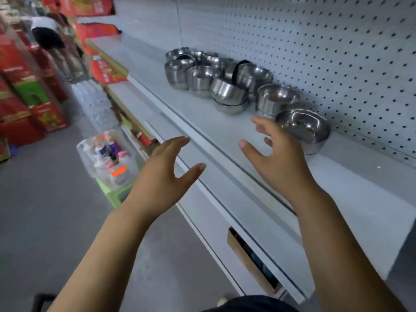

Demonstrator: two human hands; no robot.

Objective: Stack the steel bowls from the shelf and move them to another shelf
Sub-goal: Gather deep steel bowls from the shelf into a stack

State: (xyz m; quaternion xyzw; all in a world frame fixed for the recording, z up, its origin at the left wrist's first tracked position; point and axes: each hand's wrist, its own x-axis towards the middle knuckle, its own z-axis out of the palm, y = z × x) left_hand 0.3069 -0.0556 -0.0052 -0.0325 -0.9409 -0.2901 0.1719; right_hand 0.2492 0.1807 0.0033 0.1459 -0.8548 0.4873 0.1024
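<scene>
Fingers spread, holding nothing: right hand [276, 158] just short of nearest steel bowl [302, 129] by shelf's [349, 176] back edge; left hand [166, 174] farther, outside front edge.

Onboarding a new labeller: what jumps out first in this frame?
Two bare hands, the left hand and right hand, reach open-fingered toward the white shelf, holding nothing. Behind them a cluster of steel bowls, some already stacked, sits along the pegboard; the nearest bowl lies close by the right hand. Red boxes line the aisle's left.
</scene>
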